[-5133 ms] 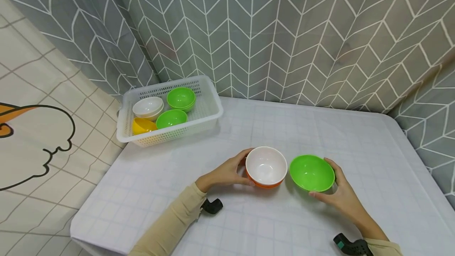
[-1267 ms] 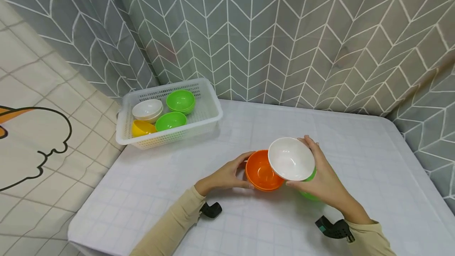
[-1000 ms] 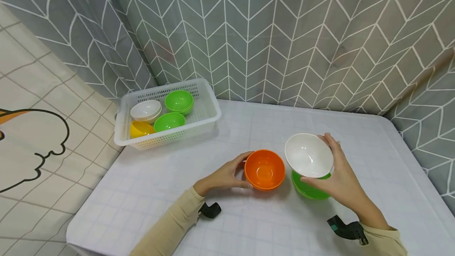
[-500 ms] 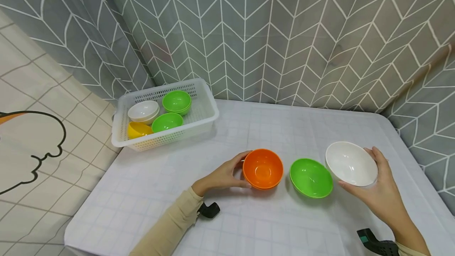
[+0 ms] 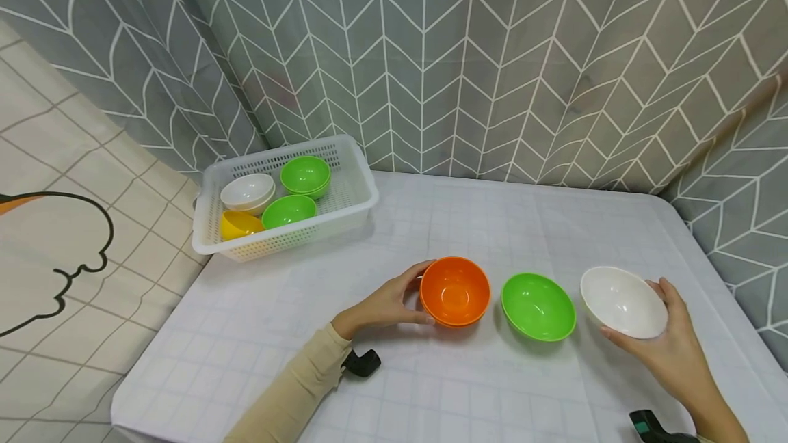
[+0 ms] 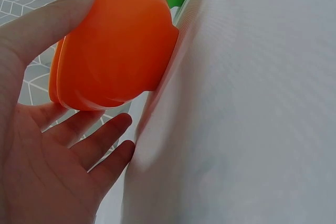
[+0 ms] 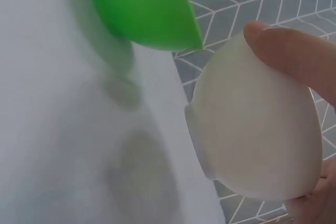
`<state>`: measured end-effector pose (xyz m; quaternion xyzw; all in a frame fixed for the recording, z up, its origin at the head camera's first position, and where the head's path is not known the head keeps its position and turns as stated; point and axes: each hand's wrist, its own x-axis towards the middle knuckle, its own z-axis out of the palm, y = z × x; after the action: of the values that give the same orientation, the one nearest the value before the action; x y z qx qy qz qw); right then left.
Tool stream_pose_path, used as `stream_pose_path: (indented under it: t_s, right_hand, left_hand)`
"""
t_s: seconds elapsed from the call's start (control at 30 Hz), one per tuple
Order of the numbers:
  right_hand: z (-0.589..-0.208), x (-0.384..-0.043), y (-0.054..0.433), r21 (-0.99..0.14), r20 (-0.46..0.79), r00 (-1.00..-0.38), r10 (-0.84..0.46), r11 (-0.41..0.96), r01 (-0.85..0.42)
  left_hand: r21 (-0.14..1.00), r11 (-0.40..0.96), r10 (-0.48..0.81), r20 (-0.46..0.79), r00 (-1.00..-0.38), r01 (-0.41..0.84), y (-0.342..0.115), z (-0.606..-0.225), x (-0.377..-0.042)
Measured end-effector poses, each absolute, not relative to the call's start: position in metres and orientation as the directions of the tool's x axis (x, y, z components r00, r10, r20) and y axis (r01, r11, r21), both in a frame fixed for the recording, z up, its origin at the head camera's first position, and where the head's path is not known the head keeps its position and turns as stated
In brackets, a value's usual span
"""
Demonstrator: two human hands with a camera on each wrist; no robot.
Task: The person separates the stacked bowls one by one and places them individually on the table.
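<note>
Two nested orange bowls (image 5: pixel 455 292) stand on the table, and my left hand (image 5: pixel 389 302) holds them from the left side. In the left wrist view the thumb lies along the orange wall, with fingers at the far side of the rim. On the right, my right hand (image 5: pixel 676 354) grips a white bowl (image 5: pixel 623 303) by its right side, thumb and fingers spread around it. The right wrist view shows that bowl tilted, its foot apart from the tablecloth and its shadow beneath. Between the two hands sits a green bowl (image 5: pixel 538 307) that neither touches.
At the back left, a white perforated basket (image 5: pixel 363 202) contains white bowls (image 5: pixel 247 191), green bowls (image 5: pixel 305 175) and a yellow bowl (image 5: pixel 240 225). A white cloth covers the table (image 5: pixel 431 388). A grey patterned curtain (image 5: pixel 431 60) hangs behind it.
The right hand left the green bowl, lifted the white bowl out of the orange ones, carried it right past the green bowl and lowered it slightly. The left hand stayed at the orange bowls.
</note>
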<state>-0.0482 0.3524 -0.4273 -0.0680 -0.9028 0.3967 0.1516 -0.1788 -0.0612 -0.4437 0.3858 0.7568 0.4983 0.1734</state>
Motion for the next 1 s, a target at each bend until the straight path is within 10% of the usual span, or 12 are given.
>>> stream_pose_path:
  t_s: [1.0]
  right_hand:
    - [-0.452, -0.046, 0.356, -0.732, 0.174, -0.957, 0.232, 0.681, 0.032]
  left_hand:
    - [0.875, 0.203, 0.745, 0.154, -0.65, 0.44, -0.061, -0.465, -0.187]
